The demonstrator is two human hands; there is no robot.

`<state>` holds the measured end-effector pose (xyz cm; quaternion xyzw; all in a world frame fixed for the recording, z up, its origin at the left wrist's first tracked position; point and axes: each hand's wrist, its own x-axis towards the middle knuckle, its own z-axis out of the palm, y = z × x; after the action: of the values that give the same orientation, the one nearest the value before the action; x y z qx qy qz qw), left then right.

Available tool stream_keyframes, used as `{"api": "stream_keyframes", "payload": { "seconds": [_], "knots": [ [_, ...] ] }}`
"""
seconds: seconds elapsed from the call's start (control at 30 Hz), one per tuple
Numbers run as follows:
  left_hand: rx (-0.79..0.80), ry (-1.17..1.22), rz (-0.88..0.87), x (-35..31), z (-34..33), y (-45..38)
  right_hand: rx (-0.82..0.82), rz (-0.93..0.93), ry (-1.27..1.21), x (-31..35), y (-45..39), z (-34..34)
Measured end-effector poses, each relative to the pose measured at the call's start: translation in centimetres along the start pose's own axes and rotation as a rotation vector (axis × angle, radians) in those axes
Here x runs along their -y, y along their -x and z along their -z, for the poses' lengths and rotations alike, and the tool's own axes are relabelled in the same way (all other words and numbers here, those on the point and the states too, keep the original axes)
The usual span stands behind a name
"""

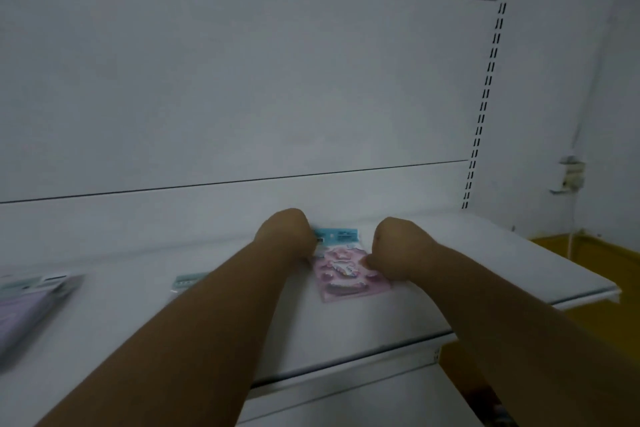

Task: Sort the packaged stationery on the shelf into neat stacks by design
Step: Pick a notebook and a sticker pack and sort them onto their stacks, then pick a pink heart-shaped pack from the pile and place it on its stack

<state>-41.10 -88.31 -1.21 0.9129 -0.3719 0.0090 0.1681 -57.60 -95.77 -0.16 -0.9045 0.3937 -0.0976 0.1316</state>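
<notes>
A pink sticker pack (pixel 343 272) with a teal header card lies flat on the white shelf (pixel 485 253), near its back. My left hand (pixel 284 232) curls against the pack's left edge and my right hand (pixel 393 246) against its right edge, thumb on the pink part. Both hands have bent fingers touching the pack; whether they grip it is unclear. A second pack (pixel 188 280) with a teal header shows just left of my left forearm, mostly hidden by it. A lilac stack of packs (pixel 26 305) sits blurred at the far left.
The white back panel (pixel 242 80) rises right behind the packs. A slotted upright (pixel 485 97) stands at the right. The shelf's right end and front lip (pixel 346 367) drop off to a yellow floor (pixel 581 253). A wall socket (pixel 569 177) is at the far right.
</notes>
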Motion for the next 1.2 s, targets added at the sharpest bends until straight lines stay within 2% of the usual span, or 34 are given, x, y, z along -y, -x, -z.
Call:
{"api": "stream_keyframes", "payload": {
  "seconds": [0.1, 0.2, 0.4, 0.5, 0.6, 0.8, 0.93, 1.07, 1.2],
  "knots": [
    [-0.019, -0.084, 0.023, 0.3, 0.0, 0.8, -0.061, 0.082, 0.012, 0.4, 0.5, 0.4],
    [-0.080, -0.065, 0.025, 1.0, 1.2, 1.6, -0.118, 0.164, -0.005, 2.2, 1.4, 1.2],
    [-0.129, -0.051, 0.000, 6.3, 5.9, 6.6, -0.249, 0.390, -0.085, 11.0, 4.5, 3.0],
    [-0.146, -0.055, 0.019, 11.6, 9.8, 11.1, -0.268, 0.513, -0.132, 17.6, 7.3, 3.0],
    [-0.237, -0.068, 0.083, 18.8, 13.5, 16.9, -0.265, 0.630, -0.178, 25.1, 11.0, 1.6],
    [-0.362, -0.123, 0.283, 36.1, 18.5, 30.5, -0.210, 0.831, -0.210, 42.6, 19.7, -3.0],
    [-0.382, -0.161, 0.435, 45.7, 21.8, 37.7, -0.172, 0.917, -0.207, 52.5, 24.6, -5.7],
    [-0.398, -0.142, 0.486, 52.4, 24.4, 40.0, -0.145, 0.934, -0.176, 59.6, 26.1, -7.9],
    [-0.400, -0.129, 0.491, 57.7, 24.9, 38.6, -0.147, 0.934, -0.141, 64.7, 25.0, -10.0]
  ]
}}
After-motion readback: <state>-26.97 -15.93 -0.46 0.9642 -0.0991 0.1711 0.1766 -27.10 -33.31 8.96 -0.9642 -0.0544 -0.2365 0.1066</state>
